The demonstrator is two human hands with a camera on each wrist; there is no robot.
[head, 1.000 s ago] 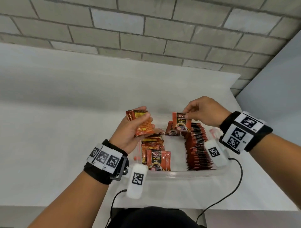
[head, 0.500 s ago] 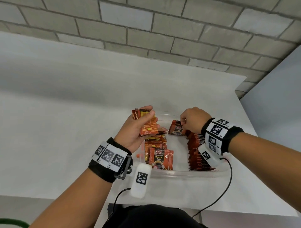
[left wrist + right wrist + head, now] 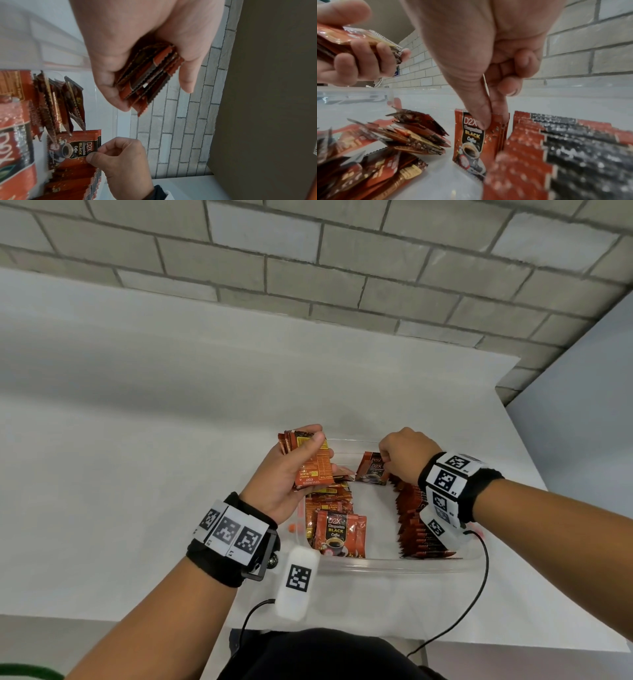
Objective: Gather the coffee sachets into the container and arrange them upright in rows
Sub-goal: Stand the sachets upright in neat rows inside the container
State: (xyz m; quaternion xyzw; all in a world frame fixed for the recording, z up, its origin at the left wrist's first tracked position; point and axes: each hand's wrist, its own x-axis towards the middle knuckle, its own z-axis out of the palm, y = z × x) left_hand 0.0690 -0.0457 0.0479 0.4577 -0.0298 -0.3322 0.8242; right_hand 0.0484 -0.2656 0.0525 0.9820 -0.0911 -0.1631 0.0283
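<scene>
A clear plastic container (image 3: pixel 387 566) sits on the white table near me. Along its right side stands a row of upright red coffee sachets (image 3: pixel 416 522). My right hand (image 3: pixel 404 455) pinches a few sachets (image 3: pixel 479 140) by their top edge and holds them upright at the far end of that row (image 3: pixel 539 142). My left hand (image 3: pixel 291 474) grips a bundle of sachets (image 3: pixel 313 465) above the container's far-left corner; the same bundle (image 3: pixel 147 75) shows in the left wrist view. Loose sachets (image 3: pixel 337 529) lie and lean along the left side.
The white table (image 3: pixel 137 474) stretches left and ahead to a grey brick wall (image 3: pixel 308 268). Its right edge (image 3: pixel 534 453) lies close beside the container. Black cables (image 3: pixel 476 604) trail from my wrists over the near edge.
My right hand has come down from above the container to the far end of the right row with the sachets it pinches. My left hand stays put with its bundle.
</scene>
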